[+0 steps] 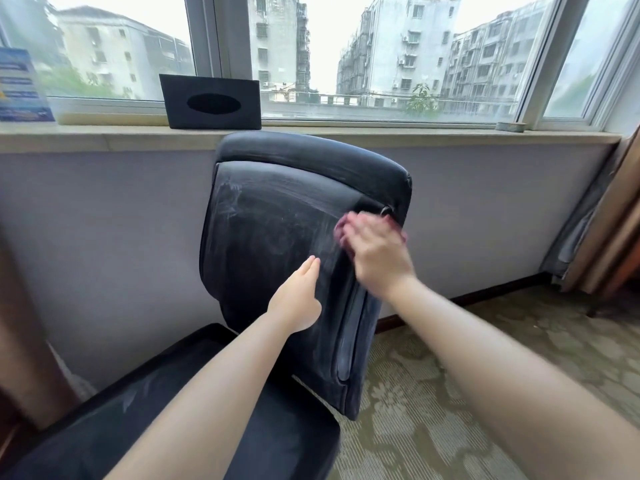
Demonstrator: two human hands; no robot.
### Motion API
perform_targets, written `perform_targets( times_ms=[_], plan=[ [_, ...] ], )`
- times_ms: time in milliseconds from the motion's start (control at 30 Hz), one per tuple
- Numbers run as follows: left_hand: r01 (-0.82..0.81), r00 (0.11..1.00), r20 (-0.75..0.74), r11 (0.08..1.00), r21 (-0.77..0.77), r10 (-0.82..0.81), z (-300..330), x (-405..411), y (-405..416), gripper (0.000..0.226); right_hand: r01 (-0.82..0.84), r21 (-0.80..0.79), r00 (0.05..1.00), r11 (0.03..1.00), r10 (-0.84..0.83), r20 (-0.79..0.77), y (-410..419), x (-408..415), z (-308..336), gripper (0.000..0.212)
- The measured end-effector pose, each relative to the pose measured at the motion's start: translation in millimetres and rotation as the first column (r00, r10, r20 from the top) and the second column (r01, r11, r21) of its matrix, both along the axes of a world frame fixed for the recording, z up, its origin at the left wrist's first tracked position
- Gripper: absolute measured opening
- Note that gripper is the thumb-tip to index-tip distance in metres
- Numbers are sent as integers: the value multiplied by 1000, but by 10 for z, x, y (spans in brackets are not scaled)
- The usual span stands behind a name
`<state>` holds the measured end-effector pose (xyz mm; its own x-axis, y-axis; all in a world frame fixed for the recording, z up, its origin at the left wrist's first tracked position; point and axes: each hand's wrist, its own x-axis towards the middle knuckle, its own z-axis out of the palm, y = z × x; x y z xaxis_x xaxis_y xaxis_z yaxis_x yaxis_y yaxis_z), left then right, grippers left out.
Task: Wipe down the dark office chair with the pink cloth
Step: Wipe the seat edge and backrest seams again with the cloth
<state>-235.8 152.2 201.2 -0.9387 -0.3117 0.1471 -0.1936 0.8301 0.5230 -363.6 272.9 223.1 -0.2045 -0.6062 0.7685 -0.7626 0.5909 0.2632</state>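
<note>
The right hand (375,252), blurred, presses a bunched pink cloth (343,232) against the backrest of the dark office chair (277,237), near its right edge; its fingers lie fairly flat over the cloth. The left hand (298,299), fingers straight and together, rests flat on the backrest's middle, holding nothing. Pale streaks mark the leather. Patterned carpet (450,393) lies open to the right. A black tissue box (210,102) stands on the windowsill (450,136) behind the chair.

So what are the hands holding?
The right hand presses the bunched pink cloth against the dark office chair; its exact grip is blurred. The left hand holds nothing, resting flat on the backrest.
</note>
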Motion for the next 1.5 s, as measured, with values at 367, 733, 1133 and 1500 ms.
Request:
perform_targets(
  times_ms=[367, 733, 1133, 1500],
  plan=[
    [86, 995, 46, 993, 78, -89, -34, 39, -44, 82, 53, -19, 999, 998, -53, -1, -20, -95, 353, 40],
    [53, 996, 67, 997, 57, -57, -71, 110, -75, 79, -90, 312, 995, 946, 100, -16, 54, 222, -255, 49],
    [69, 993, 89, 992, 103, -78, -292, 97, 22, 82, -183, 208, 971, 961, 143, 193, 205, 530, -1275, 54],
    [44, 997, -62, 998, 39, -42, -128, -52, 73, 75, 45, -204, 993, 978, -21, 117, 183, -4, -205, 44]
  ],
)
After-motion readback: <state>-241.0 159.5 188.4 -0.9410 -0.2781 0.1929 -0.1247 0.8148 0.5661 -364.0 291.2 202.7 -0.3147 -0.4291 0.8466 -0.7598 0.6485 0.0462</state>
